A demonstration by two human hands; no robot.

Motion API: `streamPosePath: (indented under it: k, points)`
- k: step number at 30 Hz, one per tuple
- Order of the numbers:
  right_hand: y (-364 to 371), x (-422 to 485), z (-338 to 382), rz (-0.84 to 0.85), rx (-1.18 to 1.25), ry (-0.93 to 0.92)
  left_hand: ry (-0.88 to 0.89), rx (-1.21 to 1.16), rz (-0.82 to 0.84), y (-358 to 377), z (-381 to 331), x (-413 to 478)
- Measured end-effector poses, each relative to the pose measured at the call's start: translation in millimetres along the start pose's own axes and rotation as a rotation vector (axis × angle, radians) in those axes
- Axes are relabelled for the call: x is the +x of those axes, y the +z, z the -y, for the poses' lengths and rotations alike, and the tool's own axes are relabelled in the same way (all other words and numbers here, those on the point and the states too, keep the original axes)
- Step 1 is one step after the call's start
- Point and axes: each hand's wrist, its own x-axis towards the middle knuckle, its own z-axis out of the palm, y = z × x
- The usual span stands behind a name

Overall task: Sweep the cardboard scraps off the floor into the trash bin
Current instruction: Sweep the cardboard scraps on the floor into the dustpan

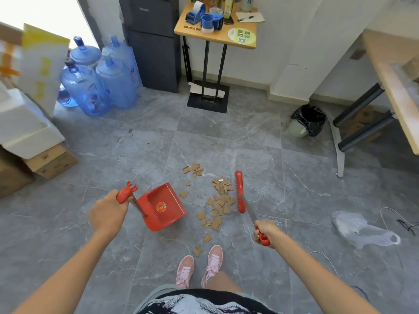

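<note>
Scraps [218, 201] lay in a loose band down the centre of the frame, between the two tools. The left hand [108, 214] was clamped on the dustpan [162, 207] handle, pan mouth facing right toward them. The right hand [264, 233] gripped the brush [239, 191], bristles just right of the pile, its long axis running up-frame. The trash bin [307, 121] stood well apart, upper right.

bright daylight | blown-out window [34, 14] upper left | soft shadows | edges bowed | slightly soft
</note>
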Motion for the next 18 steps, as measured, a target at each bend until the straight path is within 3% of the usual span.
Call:
streamPosePath:
  k: [9, 18]
  points:
    - [-10, 9, 78, 0.076, -0.246, -0.147, -0.061, -0.018, -0.058, 3, -40, 9]
    - [64, 24, 153, 0.055, -0.522, -0.222, -0.026, 0.004, 0.005, 10, -73, 86]
